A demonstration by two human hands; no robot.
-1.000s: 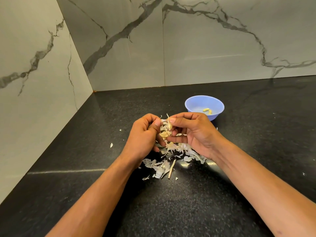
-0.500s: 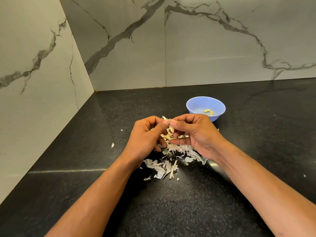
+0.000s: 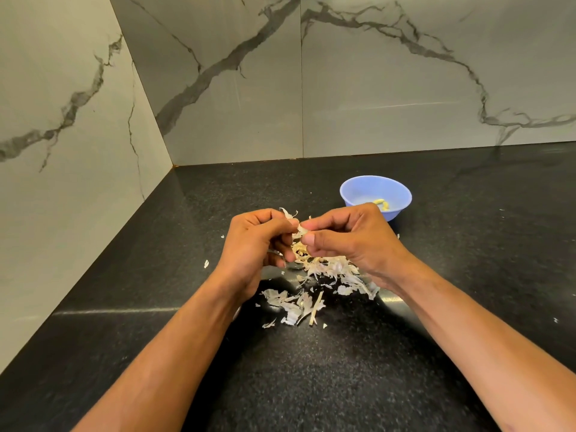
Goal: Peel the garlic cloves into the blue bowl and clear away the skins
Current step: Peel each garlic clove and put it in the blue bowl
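My left hand (image 3: 254,244) and my right hand (image 3: 349,241) meet just above the black counter, fingers curled, both pinching a garlic clove (image 3: 300,232) with papery skin sticking up from it. Most of the clove is hidden between the fingertips. Under and in front of the hands lies a pile of garlic skins (image 3: 324,269), with a second heap of skins (image 3: 296,305) and a dry stem piece nearer to me. The blue bowl (image 3: 358,190) stands just behind my right hand and holds a few peeled cloves (image 3: 381,203).
The black stone counter (image 3: 311,369) runs into a corner of grey marble walls (image 3: 218,88) on the left and at the back. Small skin flakes (image 3: 206,263) lie scattered to the left of the hands.
Both hands have stayed together over the pile, working the clove; the fingers have shifted slightly and skin now sticks up between the fingertips. The view has tilted a little.
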